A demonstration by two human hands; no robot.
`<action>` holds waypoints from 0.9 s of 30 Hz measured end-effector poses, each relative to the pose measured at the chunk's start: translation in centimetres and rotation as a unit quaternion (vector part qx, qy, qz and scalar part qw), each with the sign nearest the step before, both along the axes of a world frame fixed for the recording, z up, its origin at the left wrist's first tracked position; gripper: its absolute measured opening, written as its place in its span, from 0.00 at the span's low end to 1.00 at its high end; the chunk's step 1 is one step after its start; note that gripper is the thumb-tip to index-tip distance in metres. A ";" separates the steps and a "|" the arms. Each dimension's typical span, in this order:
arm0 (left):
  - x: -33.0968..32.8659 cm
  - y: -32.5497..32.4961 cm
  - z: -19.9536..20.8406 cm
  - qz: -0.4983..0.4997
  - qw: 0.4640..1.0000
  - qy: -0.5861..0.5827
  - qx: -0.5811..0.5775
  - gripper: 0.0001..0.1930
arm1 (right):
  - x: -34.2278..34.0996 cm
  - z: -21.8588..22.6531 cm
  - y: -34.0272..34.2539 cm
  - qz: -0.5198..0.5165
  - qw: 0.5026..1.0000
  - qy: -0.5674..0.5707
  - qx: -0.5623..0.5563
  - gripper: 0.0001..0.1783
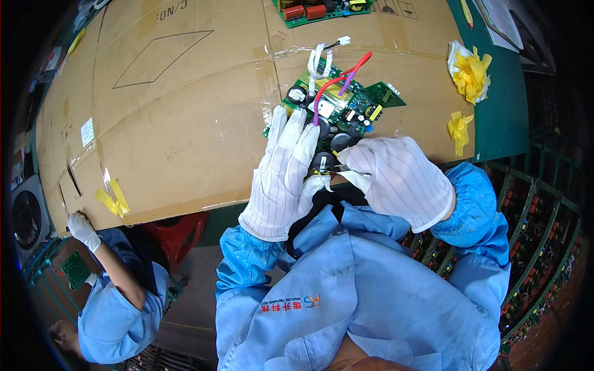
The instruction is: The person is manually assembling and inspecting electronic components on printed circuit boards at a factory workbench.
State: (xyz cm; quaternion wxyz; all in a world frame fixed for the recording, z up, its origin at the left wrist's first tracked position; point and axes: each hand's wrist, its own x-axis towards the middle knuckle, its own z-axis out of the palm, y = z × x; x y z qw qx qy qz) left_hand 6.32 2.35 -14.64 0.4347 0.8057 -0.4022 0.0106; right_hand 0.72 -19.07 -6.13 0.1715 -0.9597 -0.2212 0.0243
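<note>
A green circuit board [356, 104] is tilted up over the cardboard near its front edge, carrying black round capacitors, red and purple wires [322, 99] and a white cable [315, 65] with a plug. My left hand [275, 179], in a white striped glove, grips the board's left side, with fingers along its face and the thumb at its lower end. Gloved too, my right hand [402, 179] is closed in a pinch at the board's lower right, beside a black capacitor [323, 162]. A thin dark tip shows at those fingers; what they hold is mostly hidden.
Cardboard [185, 123] covers the green table [504, 117]. Another board [322, 11] lies at the far edge. Crumpled yellow tape [470, 74] sits at right. At lower left is another person [127, 309] with a gloved hand on the table edge. Racks of boards [538, 247] stand at right.
</note>
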 end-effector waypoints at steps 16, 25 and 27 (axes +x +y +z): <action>0.0 -0.1 0.2 0.003 1.000 0.009 0.014 0.34 | -1.7 -2.1 0.3 -0.014 0.991 -0.130 0.028 0.09; 0.1 0.0 0.2 -0.013 1.000 0.016 0.024 0.36 | -2.0 -0.8 -0.2 -0.013 0.999 -0.047 0.018 0.10; 0.0 0.1 0.2 -0.008 1.000 0.015 0.023 0.35 | -1.5 0.0 -0.4 -0.052 0.992 -0.100 0.062 0.12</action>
